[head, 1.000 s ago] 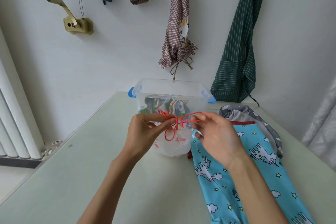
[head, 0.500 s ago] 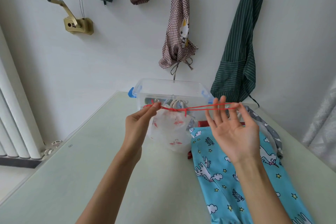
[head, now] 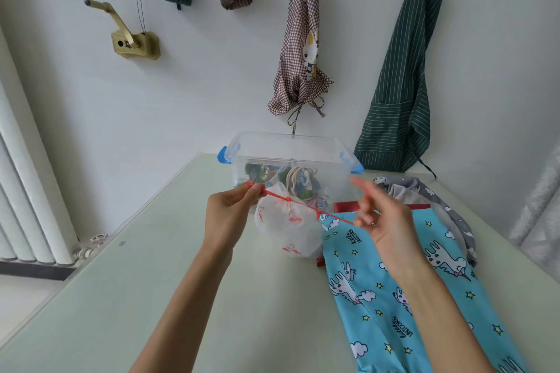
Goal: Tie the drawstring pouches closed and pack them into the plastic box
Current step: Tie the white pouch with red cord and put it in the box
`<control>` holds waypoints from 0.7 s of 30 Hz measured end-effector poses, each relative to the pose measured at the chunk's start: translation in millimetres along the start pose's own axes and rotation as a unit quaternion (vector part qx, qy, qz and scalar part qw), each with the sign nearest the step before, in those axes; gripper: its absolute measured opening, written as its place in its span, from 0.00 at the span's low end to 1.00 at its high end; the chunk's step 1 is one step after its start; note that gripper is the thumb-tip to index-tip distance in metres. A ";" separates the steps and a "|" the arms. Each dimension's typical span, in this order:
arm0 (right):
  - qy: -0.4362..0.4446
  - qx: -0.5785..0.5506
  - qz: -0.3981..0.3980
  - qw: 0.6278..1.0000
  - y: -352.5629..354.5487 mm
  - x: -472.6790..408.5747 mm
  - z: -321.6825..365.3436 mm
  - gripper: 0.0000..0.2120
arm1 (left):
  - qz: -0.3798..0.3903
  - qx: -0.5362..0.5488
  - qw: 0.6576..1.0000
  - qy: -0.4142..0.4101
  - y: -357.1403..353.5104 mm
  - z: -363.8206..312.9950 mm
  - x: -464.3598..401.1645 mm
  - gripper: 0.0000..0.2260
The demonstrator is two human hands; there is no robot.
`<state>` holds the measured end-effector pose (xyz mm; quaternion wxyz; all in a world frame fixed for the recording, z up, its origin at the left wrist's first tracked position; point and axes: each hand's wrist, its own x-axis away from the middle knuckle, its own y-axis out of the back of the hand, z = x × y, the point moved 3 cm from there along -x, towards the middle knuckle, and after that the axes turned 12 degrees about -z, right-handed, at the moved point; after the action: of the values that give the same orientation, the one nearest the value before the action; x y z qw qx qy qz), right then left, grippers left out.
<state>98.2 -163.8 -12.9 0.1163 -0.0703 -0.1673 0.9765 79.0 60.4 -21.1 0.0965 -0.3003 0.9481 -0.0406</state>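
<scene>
2 hands [head: 231, 212] [head: 383, 221] on 1 white pouch's [head: 288, 230] red cord [head: 303, 204].

free: table [head: 127, 306] L | blocked: box [head: 291, 160] ctr, cloth [head: 394, 297] R

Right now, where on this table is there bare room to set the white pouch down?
Bare tabletop runs wide between the left edge and the left forearm. A narrower strip lies between the white pouch and the near edge. Crowded: blue unicorn fabric fills the right side, the plastic box the far end.
</scene>
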 end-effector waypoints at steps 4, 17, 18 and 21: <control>0.151 0.339 0.114 0.922 -15.2 9.8 -11.2 0.06 | 0.056 -0.027 0.998 -0.033 -1.4 -9.4 1.8 0.08; 0.235 0.445 0.093 0.859 -37.7 32.2 -8.9 0.31 | 0.133 0.005 0.988 -0.077 -12.0 -22.1 10.7 0.12; 0.226 0.455 0.094 0.856 -38.4 32.3 -11.7 0.32 | 0.149 0.019 0.987 -0.047 -12.3 -20.9 11.7 0.13; 0.186 0.488 0.109 0.846 -35.3 29.6 -20.6 0.28 | 0.189 -0.017 0.982 -0.003 -12.9 -13.4 13.4 0.12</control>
<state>80.5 -117.6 -23.0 0.0573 -0.2025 0.3644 0.9071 72.7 42.4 -8.4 0.0999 -0.1179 0.9880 -0.0045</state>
